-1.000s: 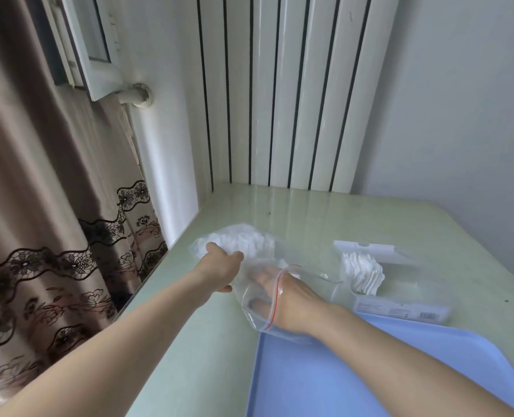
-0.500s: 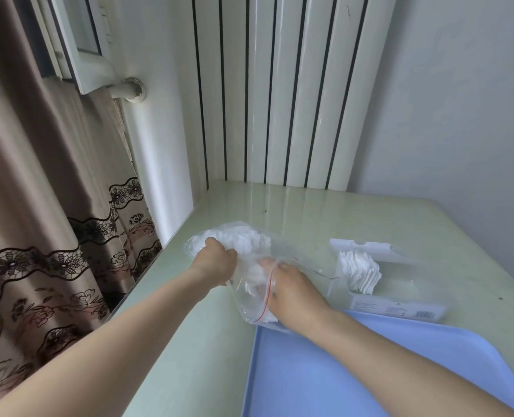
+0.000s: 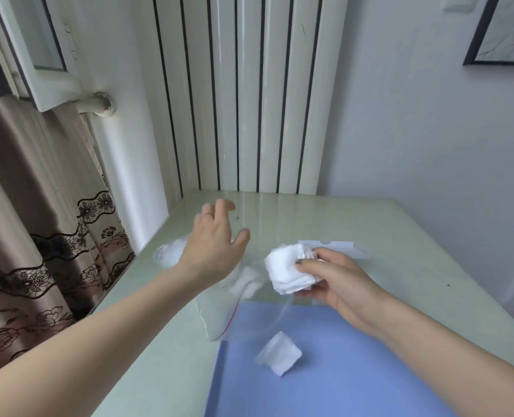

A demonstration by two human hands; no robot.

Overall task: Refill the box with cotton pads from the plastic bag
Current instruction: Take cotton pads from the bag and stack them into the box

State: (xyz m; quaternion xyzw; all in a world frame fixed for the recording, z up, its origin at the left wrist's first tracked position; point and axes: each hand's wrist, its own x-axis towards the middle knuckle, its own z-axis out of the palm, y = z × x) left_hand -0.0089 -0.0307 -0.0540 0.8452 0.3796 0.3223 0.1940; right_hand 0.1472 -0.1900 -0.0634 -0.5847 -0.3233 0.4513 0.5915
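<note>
My right hand (image 3: 337, 278) grips a thick stack of white cotton pads (image 3: 288, 270) just in front of the clear box (image 3: 340, 246), most of which is hidden behind the hand. The clear plastic bag (image 3: 219, 308) with a red zip line lies flat on the table, its mouth over the tray's corner and more white pads showing at its far end (image 3: 171, 251). My left hand (image 3: 216, 242) hovers above the bag with fingers spread, holding nothing. One loose cotton pad (image 3: 279, 356) lies on the blue tray (image 3: 355, 371).
The pale green table (image 3: 400, 236) meets a white ribbed radiator (image 3: 243, 100) at the back. A brown lace-trimmed curtain (image 3: 24, 221) hangs at the left beside the table's edge. A dark-framed picture (image 3: 505, 31) hangs on the right wall.
My right hand has come out of the bag with a stack of pads and moved right toward the box. My left hand has let go of the bag and lifted. One pad now lies on the tray.
</note>
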